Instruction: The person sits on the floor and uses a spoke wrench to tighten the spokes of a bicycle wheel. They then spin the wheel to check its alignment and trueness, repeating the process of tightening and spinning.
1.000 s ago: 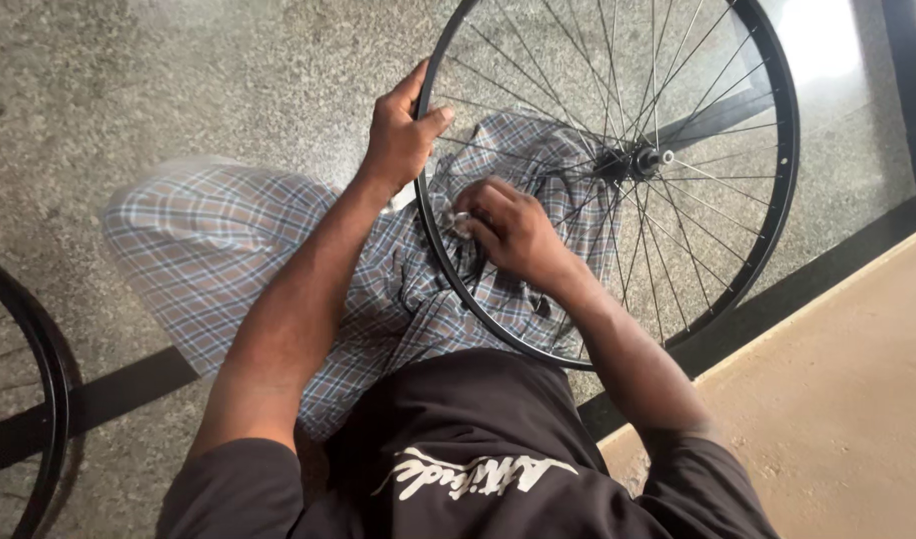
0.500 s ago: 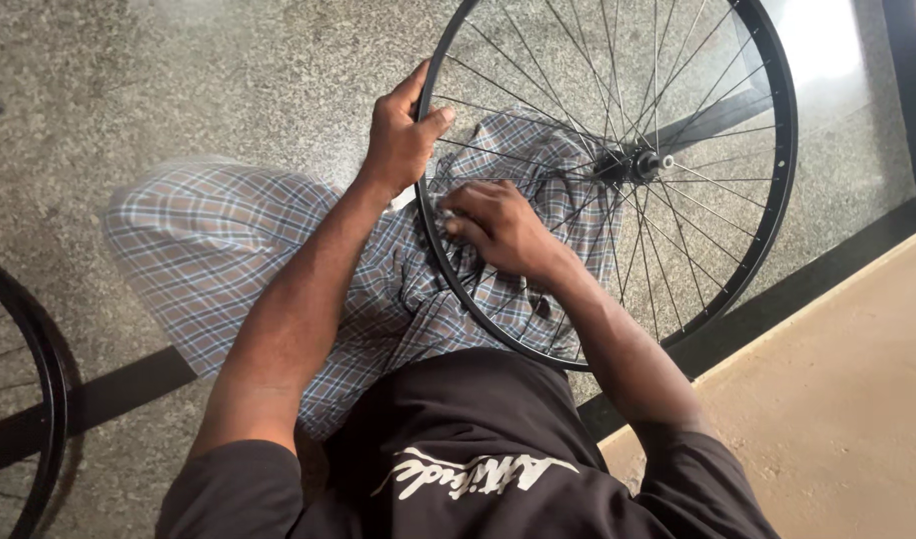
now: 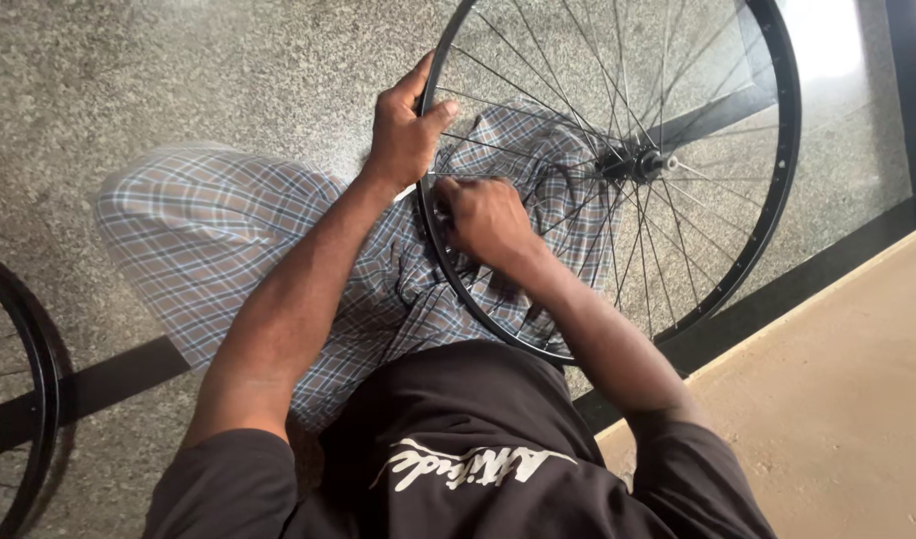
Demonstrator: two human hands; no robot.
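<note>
Right hand point(image 3: 483, 215) shifted along rim since earlier frame, fingers pinched at spoke end, held item hidden. Left hand point(image 3: 403, 130) clamped on rim. Bicycle wheel point(image 3: 767, 190) upright over checked lap, near granite floor point(image 3: 178, 70).

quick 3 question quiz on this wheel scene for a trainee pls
1. True or false: the left hand grips the rim of the bicycle wheel.
2. Where is the right hand? A) on the hub B) among the spokes by the rim C) on the floor
3. What lies at the far left edge?

Key: 1 true. 2 B. 3 part of a second wheel on the stone floor.
</note>
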